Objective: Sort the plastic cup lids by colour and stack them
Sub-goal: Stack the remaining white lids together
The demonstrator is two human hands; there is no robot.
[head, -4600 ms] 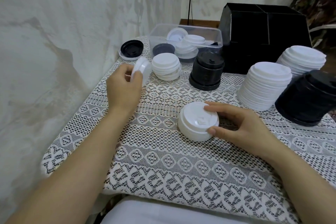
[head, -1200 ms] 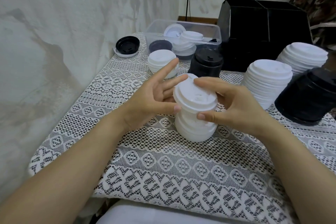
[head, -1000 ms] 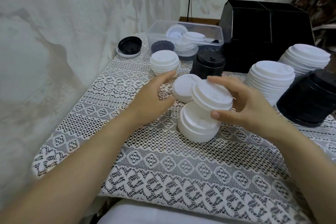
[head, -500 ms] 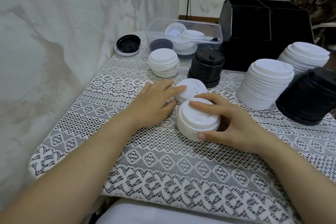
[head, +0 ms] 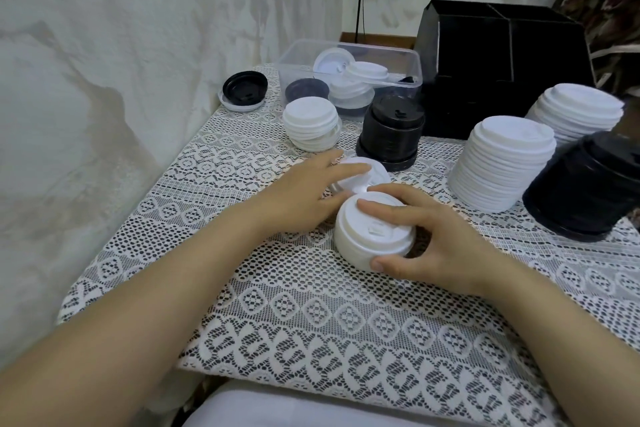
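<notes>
Saw the left hand low on the table, fingers straight and a little spread, tips resting on top of one white lid. Found that lid just behind the short white stack. Saw the right hand curled round this stack, one finger laid across its top, thumb pressed on its near side. Spotted a tall white stack and a tall black stack further right.
</notes>
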